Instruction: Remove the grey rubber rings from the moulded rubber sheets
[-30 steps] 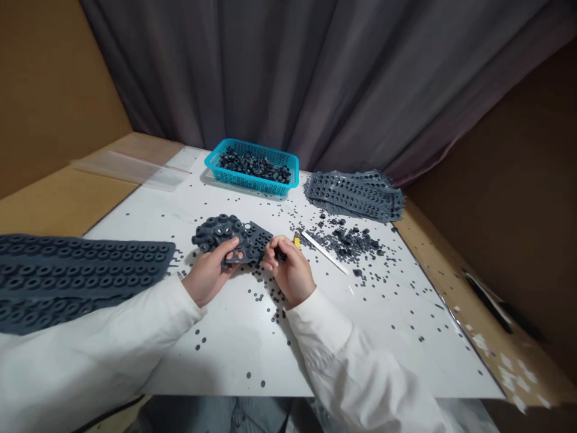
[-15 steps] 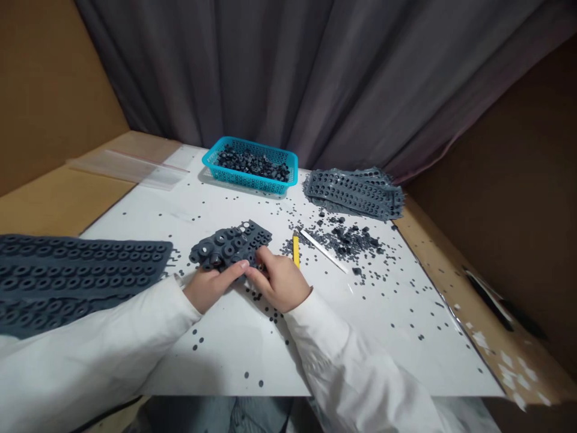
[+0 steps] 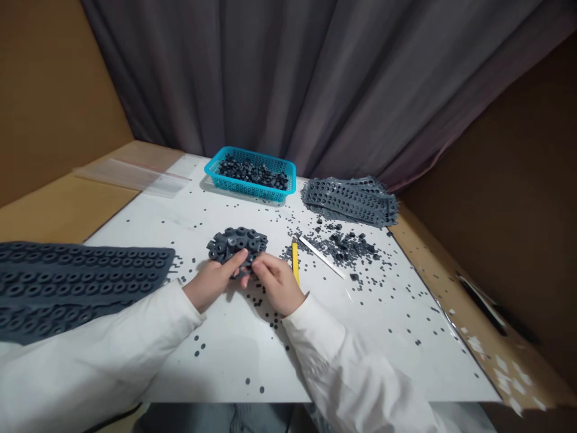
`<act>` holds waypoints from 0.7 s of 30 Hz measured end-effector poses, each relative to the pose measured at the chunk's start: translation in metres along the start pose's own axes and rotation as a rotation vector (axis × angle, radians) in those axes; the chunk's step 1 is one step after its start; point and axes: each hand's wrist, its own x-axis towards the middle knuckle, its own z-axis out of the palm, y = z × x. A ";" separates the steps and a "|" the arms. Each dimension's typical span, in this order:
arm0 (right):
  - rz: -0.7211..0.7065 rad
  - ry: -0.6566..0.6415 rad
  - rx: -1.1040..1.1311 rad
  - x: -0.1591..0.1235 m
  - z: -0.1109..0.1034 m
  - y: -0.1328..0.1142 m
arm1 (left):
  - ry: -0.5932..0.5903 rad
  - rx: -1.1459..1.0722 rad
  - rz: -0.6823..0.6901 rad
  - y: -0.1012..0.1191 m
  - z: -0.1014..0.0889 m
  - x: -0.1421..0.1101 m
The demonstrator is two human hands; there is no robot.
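A small dark grey rubber sheet (image 3: 237, 243) studded with ring-shaped parts is bunched up just above the white board (image 3: 225, 337), near its middle. My left hand (image 3: 211, 282) grips its near edge, thumb on top. From the right, my right hand (image 3: 274, 281) pinches the same near edge with closed fingers. Both arms wear white sleeves. What lies under the fingertips is hidden.
A turquoise basket (image 3: 250, 171) of loose grey rings stands at the back. Emptied perforated sheets (image 3: 350, 201) lie stacked back right, with a scatter of rings and small discs (image 3: 347, 246) before them. A yellow-handled knife (image 3: 296, 260) rests beside my right hand. Full sheets (image 3: 67, 282) lie left.
The sheet went from lying spread out to bunched up and lifted between both hands. My right hand shifted from its right end to its near edge.
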 end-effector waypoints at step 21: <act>0.111 0.123 0.743 0.011 0.000 -0.012 | -0.044 -0.659 -0.155 0.023 0.002 0.002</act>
